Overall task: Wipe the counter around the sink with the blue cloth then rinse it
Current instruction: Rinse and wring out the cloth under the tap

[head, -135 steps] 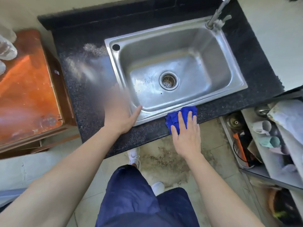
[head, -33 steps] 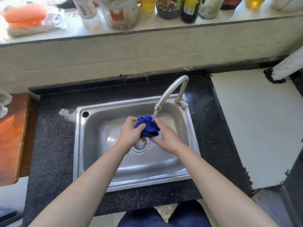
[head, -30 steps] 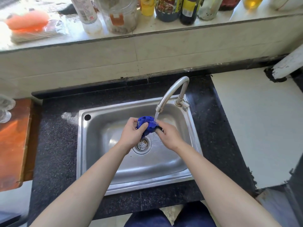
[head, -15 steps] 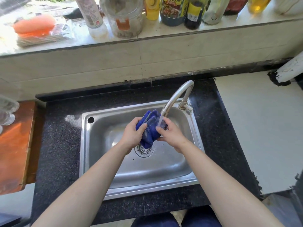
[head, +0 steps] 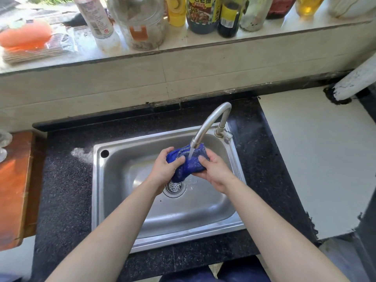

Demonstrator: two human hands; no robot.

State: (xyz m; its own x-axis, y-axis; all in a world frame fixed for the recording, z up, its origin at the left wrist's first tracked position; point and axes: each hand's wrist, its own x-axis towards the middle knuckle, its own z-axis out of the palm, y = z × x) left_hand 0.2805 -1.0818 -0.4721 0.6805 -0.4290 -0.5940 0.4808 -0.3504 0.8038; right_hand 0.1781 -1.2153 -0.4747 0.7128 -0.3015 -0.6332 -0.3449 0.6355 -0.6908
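The blue cloth (head: 188,164) is bunched up over the steel sink (head: 122,200), directly under the curved faucet (head: 209,121). A thin stream of water runs from the spout onto it. My left hand (head: 163,169) grips the cloth's left end and my right hand (head: 215,173) grips its right end. The drain strainer (head: 175,187) lies just below the cloth. Black speckled counter (head: 65,190) surrounds the sink, with a pale smear at the sink's back left corner.
A tiled ledge (head: 183,45) behind the counter holds several bottles and jars. An orange wooden surface (head: 12,186) borders the counter on the left. A white surface (head: 317,159) lies to the right, with a white pipe (head: 358,78) at its back.
4.5 s ago my right hand pressed the cloth on the counter's front edge. Both hands now hold it under running water, and in the last second it has been stretched wider between them.
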